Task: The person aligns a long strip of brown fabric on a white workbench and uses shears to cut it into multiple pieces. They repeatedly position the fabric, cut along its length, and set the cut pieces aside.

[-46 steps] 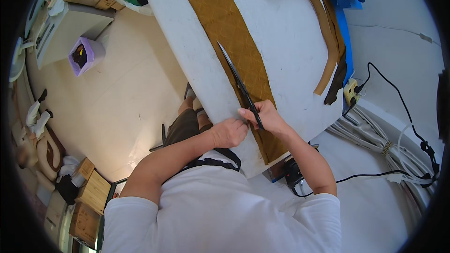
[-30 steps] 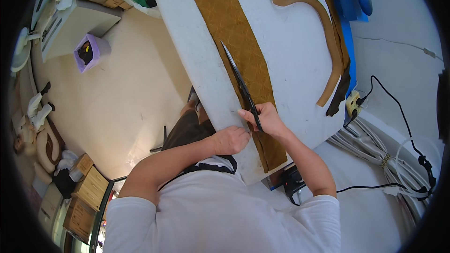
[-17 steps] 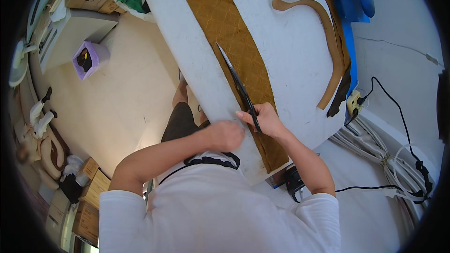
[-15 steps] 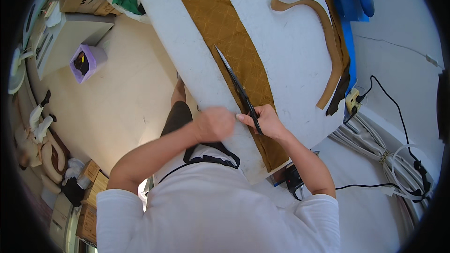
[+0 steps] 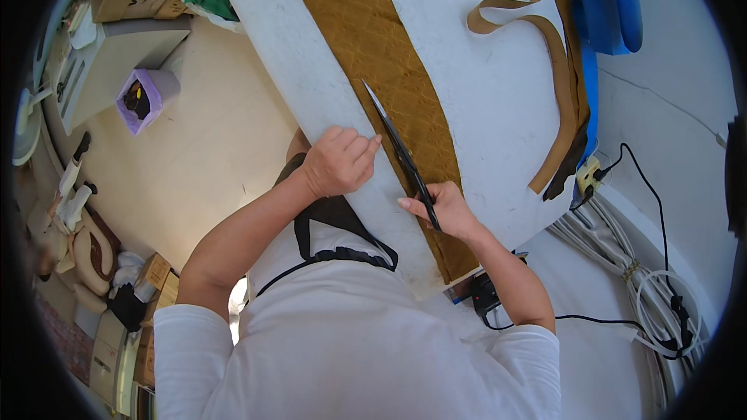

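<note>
- My right hand [image 5: 451, 210] is grasping the black scissors [image 5: 401, 154] by the handles, fingers wrapped round them.
- The scissors' blades look closed, tip pointing away from me, over the left part of the brown cloth [image 5: 373, 23].
- My left hand [image 5: 338, 162] has its fingers curled just beside the cloth's left edge, left of the scissors; I cannot tell whether they pinch anything.
- The cloth lies lengthwise on the white surface [image 5: 498, 109], its near end by the surface's near edge.
- To its right, well apart, a tan strip [image 5: 562, 101] lies in bends.
- On the floor to my left stands a lilac-lined bin [image 5: 159, 87].
</note>
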Available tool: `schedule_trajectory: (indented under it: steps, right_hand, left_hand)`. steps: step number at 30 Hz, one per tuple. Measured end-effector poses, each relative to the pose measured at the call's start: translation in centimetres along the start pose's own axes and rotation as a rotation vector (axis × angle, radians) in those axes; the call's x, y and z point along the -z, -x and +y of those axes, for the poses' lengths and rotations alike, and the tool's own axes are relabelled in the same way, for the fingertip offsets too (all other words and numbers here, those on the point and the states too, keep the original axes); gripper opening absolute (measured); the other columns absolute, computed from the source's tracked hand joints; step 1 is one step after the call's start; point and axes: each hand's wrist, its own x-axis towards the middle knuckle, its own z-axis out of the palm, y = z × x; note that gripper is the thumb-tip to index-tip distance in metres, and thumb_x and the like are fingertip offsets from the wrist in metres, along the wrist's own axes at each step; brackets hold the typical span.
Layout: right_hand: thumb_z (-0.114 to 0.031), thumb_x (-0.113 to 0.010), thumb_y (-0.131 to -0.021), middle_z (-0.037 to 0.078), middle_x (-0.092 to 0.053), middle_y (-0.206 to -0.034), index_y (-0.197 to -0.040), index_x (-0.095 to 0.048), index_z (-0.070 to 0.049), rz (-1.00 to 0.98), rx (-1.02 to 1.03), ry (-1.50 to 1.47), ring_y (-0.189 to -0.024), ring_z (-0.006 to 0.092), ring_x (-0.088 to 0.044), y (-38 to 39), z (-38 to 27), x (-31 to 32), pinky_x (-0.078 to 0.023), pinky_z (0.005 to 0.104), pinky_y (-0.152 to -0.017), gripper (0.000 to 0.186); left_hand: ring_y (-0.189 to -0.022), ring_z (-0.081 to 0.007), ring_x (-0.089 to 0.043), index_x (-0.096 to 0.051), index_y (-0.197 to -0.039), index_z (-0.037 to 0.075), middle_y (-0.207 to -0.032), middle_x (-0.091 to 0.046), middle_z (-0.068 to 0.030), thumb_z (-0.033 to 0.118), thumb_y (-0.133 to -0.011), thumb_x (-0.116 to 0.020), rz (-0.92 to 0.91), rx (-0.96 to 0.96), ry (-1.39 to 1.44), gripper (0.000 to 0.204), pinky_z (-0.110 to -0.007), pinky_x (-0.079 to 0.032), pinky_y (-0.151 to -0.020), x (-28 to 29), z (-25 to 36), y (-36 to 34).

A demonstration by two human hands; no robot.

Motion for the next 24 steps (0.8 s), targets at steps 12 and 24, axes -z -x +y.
schedule_trajectory:
  steps: [12, 24]
  right_hand:
    - [-0.045, -0.085, -0.085, -0.005, -0.048, -0.057, -0.066, -0.063, -0.006, -0.007, 0.026, 0.003, -0.054, 0.0058, -0.041, -1.5, -2.7, 0.0, -0.033, 0.0274, -0.048, 0.049]
    - [-0.045, -0.085, -0.086, -0.002, -0.052, -0.056, -0.067, -0.063, -0.006, -0.029, 0.034, -0.06, -0.048, 0.0069, -0.047, -2.3, -4.5, -0.1, -0.036, 0.0251, -0.045, 0.049]
  left_hand:
    - [-0.063, -0.0213, -0.05, -0.072, -0.105, -0.007, -0.072, -0.049, -0.0045, 0.007, -0.067, -0.072, 0.031, 0.005, 0.021, 0.04, -0.036, -0.034, -0.055, -0.2, -0.1, 0.0]
    - [-0.063, -0.0218, -0.05, -0.072, -0.105, -0.007, -0.071, -0.048, -0.0046, 0.007, -0.068, -0.073, 0.031, 0.007, 0.056, 0.04, -0.036, -0.035, -0.056, -0.2, -0.2, 0.3]
